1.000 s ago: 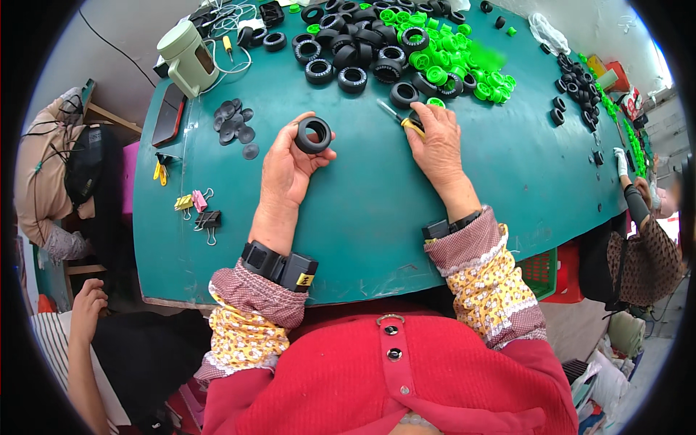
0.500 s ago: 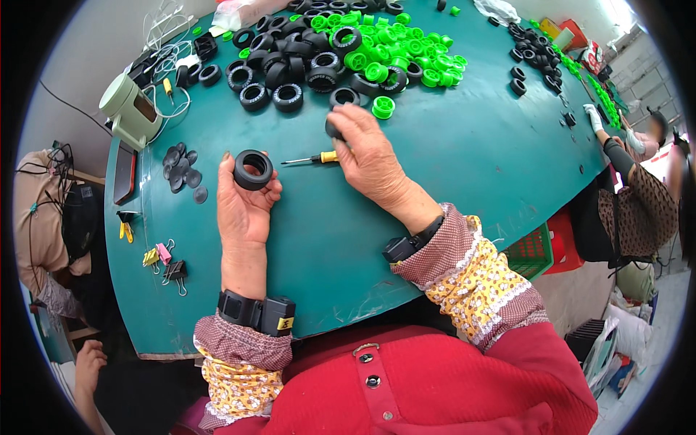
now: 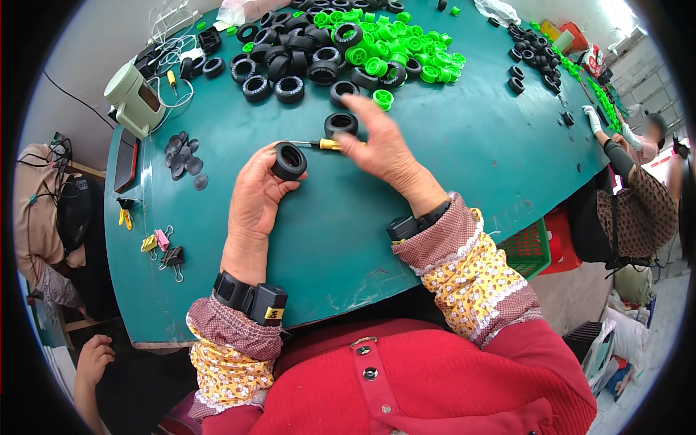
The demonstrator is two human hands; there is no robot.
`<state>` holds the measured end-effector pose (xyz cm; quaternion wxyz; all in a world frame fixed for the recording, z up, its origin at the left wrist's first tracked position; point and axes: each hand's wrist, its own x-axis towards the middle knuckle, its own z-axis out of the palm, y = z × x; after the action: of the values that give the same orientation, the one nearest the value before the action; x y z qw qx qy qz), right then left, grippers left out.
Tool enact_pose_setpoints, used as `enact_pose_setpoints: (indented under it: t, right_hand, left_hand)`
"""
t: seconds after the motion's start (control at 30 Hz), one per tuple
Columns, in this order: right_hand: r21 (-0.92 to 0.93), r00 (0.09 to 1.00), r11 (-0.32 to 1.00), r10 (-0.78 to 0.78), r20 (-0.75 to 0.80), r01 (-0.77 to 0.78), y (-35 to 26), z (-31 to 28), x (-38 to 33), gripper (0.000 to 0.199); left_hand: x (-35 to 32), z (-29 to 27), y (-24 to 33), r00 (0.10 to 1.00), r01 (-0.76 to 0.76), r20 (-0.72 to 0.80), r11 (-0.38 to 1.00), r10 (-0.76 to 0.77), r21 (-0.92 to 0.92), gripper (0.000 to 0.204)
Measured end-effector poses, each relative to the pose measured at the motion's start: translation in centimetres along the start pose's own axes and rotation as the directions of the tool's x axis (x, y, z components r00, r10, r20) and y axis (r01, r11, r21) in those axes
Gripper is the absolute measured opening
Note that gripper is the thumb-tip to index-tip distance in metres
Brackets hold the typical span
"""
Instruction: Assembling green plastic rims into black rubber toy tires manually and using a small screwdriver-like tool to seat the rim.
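Note:
In my left hand [image 3: 255,190] is a small black rubber toy tyre [image 3: 291,162], gripped at its side with its hole facing up and toward the right. My right hand [image 3: 384,148] is open, thumb and fingers apart, beside a second black tyre [image 3: 341,125] that rests on the table. Under the right thumb lies the yellow handle of a screwdriver [image 3: 330,144]; its thin shaft points left, behind the held tyre. Just beyond are another tyre [image 3: 344,93] and a bright green wheel hub [image 3: 383,100].
Piled tyres [image 3: 279,65] and green hubs [image 3: 406,47] fill the far side of the green table [image 3: 348,254]. At left are a pale green mug [image 3: 134,100], thin black discs [image 3: 176,156], a phone [image 3: 126,165] and binder clips [image 3: 163,245]. Another person's white glove [image 3: 593,116] rests at the right edge.
My right hand has let go of a tyre, which now lies on the table, and its fingers have spread. My left hand has shifted right with its tyre, which is now tilted.

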<state>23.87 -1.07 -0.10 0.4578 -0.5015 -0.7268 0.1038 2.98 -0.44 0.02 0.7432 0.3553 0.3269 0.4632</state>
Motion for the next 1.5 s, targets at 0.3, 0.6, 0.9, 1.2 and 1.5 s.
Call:
enact_pose_setpoints:
  t: [0.3,0.6,0.9,1.2,1.5]
  right_hand:
    - [-0.3,0.963,0.93,0.148,-0.225,-0.213,5.7,-1.2,0.1,0.041]
    - [-0.3,0.953,0.91,0.239,-0.184,-0.286,5.3,-1.6,0.5,0.025]
    - [0.824,0.847,0.277,0.366,0.385,-0.494,-4.7,0.5,-0.2,0.027]
    - [0.743,0.906,0.557,0.391,0.16,-0.371,-5.9,2.3,-0.6,0.021]
    - [0.336,0.983,0.926,0.183,-0.001,-0.172,-5.3,3.1,-1.4,0.021]
  left_hand:
    - [-0.4,-0.1,0.2,1.0,0.019,-0.013,1.0,-0.019,0.001,0.024]
    - [-0.8,0.7,0.2,1.0,0.012,-0.007,0.998,-0.011,0.064,0.028]
    - [-0.6,0.8,-0.3,0.996,0.087,0.041,0.993,-0.084,-0.08,0.03]
    - [-0.9,1.1,-0.5,0.992,0.117,0.053,0.991,-0.113,-0.064,0.032]
    - [-1.0,1.2,-0.9,0.996,0.083,0.044,0.99,-0.079,-0.113,0.035]
